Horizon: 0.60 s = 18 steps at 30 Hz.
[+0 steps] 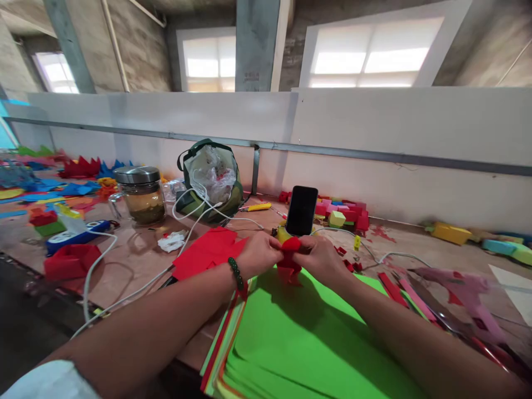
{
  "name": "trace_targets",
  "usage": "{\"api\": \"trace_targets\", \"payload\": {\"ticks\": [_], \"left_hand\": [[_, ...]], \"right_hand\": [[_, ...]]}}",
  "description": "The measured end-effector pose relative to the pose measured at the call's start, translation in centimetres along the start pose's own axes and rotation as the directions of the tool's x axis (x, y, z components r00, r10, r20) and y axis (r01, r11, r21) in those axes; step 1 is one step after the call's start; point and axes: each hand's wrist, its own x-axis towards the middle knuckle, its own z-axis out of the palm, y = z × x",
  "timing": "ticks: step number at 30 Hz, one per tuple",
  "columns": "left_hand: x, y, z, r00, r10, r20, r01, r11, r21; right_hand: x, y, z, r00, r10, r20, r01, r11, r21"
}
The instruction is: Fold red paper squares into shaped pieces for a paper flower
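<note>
Both my hands meet over a stack of coloured felt-like sheets (316, 343), green on top. My left hand (261, 254), with a dark green bead bracelet (235, 273) on the wrist, pinches the left side of a small red felt-like piece (291, 260). On its right side my right hand (322, 259) pinches the same piece. The piece has a rounded top and pointed ends hanging below; its exact shape is partly hidden by my fingers. Left of the stack lie red sheets (210, 249). A dark-screened phone (302, 210) stands upright just behind my hands.
A pink glue gun (465, 288) lies at the right. Small coloured blocks (344, 213) sit behind the phone. A glass tea jar (143, 197), a bag (210, 177), a power strip (77, 237) and white cables (93, 271) are at the left. A yellow cutter (256, 207) lies near the wall.
</note>
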Motion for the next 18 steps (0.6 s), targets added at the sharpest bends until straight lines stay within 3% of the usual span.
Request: {"api": "trace_targets", "payload": {"ticks": [3, 6, 11, 18], "left_hand": [[0.0, 0.3, -0.2, 1.000, 0.009, 0.007, -0.010, 0.999, 0.032], [0.0, 0.4, -0.2, 1.000, 0.020, 0.018, -0.021, 0.997, 0.069], [-0.1, 0.1, -0.1, 0.999, 0.043, 0.011, -0.044, 0.984, 0.173], [-0.4, -0.1, 0.1, 0.997, 0.082, 0.006, -0.080, 0.948, 0.309]], "right_hand": [[0.1, 0.5, 0.2, 0.996, -0.020, -0.088, 0.029, 0.994, 0.106], [0.3, 0.9, 0.0, 0.996, -0.020, -0.086, 0.039, 0.973, 0.226], [0.9, 1.4, -1.0, 0.990, 0.035, 0.135, -0.086, 0.915, 0.393], [0.9, 1.6, -0.7, 0.957, 0.101, 0.272, -0.184, 0.936, 0.301]]}}
